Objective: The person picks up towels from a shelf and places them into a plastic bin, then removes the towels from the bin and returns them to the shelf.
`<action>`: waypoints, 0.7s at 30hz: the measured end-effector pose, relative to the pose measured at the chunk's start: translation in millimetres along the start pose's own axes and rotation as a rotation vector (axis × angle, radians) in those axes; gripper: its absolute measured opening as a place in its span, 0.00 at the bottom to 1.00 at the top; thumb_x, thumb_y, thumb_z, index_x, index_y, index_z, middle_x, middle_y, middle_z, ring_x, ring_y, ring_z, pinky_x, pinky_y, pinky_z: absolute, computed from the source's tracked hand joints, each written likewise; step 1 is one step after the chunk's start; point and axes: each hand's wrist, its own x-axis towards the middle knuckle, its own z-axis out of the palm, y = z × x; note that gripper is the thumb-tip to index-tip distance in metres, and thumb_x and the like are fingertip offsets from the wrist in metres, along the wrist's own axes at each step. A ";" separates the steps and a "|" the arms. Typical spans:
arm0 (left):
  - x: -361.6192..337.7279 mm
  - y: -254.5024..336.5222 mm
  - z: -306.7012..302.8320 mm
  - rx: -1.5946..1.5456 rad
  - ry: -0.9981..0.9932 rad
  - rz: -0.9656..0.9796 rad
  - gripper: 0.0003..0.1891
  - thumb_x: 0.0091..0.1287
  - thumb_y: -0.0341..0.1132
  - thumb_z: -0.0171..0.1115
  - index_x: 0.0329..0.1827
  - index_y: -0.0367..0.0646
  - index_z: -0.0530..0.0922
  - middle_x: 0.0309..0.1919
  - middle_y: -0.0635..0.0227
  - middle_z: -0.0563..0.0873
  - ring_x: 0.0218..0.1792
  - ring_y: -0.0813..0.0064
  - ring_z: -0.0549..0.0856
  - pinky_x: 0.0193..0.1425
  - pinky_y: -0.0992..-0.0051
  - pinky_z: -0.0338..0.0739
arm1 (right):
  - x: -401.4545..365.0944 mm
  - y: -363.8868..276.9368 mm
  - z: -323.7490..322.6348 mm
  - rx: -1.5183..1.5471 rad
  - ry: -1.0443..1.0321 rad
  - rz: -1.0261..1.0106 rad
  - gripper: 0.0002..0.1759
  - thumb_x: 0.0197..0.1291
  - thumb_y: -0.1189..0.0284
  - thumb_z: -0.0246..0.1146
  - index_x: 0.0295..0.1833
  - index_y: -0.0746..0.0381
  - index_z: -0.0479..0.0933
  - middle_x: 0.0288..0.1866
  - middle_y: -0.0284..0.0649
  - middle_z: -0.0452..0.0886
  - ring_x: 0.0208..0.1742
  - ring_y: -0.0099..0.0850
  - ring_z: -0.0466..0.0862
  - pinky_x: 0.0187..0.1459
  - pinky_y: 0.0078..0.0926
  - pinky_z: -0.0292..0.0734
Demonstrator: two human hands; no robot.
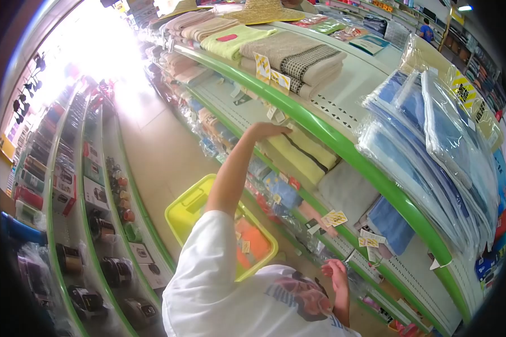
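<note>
My left hand (269, 131) reaches to the middle shelf and touches the back end of a folded pale yellow towel (298, 151) with a dark stripe. Its fingers look stretched out over the towel, which still lies on the shelf. Low in front of my body, my right hand (336, 274) is loosely curled with its fingers apart and nothing visible in it. Beneath my left arm is a yellow basket (188, 203) holding an orange item (252, 241) with a tag; what supports the basket is hidden.
Folded beige towels (298, 53) and bagged blue textiles (427, 123) lie on the top shelf, behind a green edge rail (343, 143). A grey towel (346, 188) and a blue towel (391, 224) lie lower. Boxed goods fill the shelves (90, 224) across the aisle (157, 129).
</note>
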 end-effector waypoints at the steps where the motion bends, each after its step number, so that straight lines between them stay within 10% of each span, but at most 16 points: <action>1: -2.3 1.5 -1.0 -0.126 -0.057 -0.015 0.30 0.63 0.57 0.61 0.64 0.50 0.75 0.55 0.61 0.82 0.52 0.66 0.83 0.58 0.66 0.76 | 0.5 -5.3 0.4 0.015 0.002 -0.014 0.10 0.69 0.65 0.56 0.48 0.58 0.76 0.37 0.38 0.85 0.35 0.25 0.84 0.36 0.21 0.75; 12: -12.6 -26.2 8.0 -0.421 -0.103 0.160 0.27 0.60 0.49 0.66 0.58 0.41 0.79 0.50 0.67 0.84 0.44 0.73 0.84 0.48 0.68 0.80 | -0.8 -6.2 6.4 -0.007 -0.025 -0.003 0.09 0.69 0.66 0.56 0.49 0.57 0.76 0.38 0.38 0.85 0.36 0.25 0.83 0.37 0.23 0.75; 21: -200.9 -13.5 82.0 -0.638 0.511 0.450 0.30 0.59 0.36 0.68 0.65 0.40 0.69 0.48 0.63 0.82 0.44 0.72 0.85 0.43 0.71 0.83 | 50.2 -66.4 63.2 -0.222 -0.452 -0.118 0.11 0.70 0.66 0.55 0.51 0.59 0.76 0.39 0.35 0.84 0.36 0.22 0.82 0.39 0.21 0.76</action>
